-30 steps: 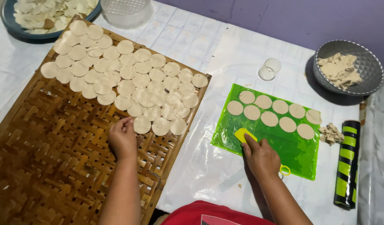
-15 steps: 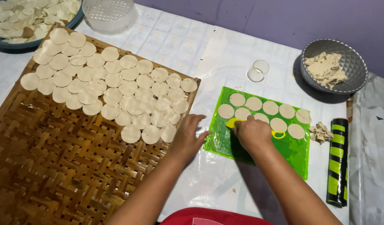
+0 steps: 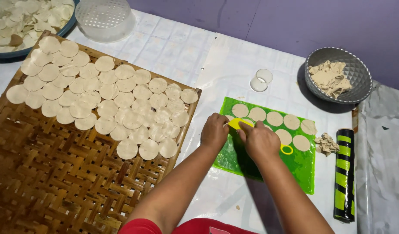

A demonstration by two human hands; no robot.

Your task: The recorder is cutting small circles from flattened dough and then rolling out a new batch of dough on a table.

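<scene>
Both hands meet over the green mat (image 3: 275, 162) on the white-covered surface (image 3: 234, 69): the left hand (image 3: 214, 131) is curled at the mat's near-left edge, fingers bent onto it, while the right hand (image 3: 259, 139) pinches a yellow scraper (image 3: 237, 123) just beside it. Whether the left hand grips anything, I cannot tell. Cut dough rounds (image 3: 275, 118) line the mat's far side, with a small yellow ring (image 3: 287, 149) near the right hand. Left of the hands, the woven bamboo tray (image 3: 43, 182) carries rows of rounds. A striped rolling pin (image 3: 344, 175) lies to the right, a grey bowl of scraps (image 3: 338, 76) beyond it.
</scene>
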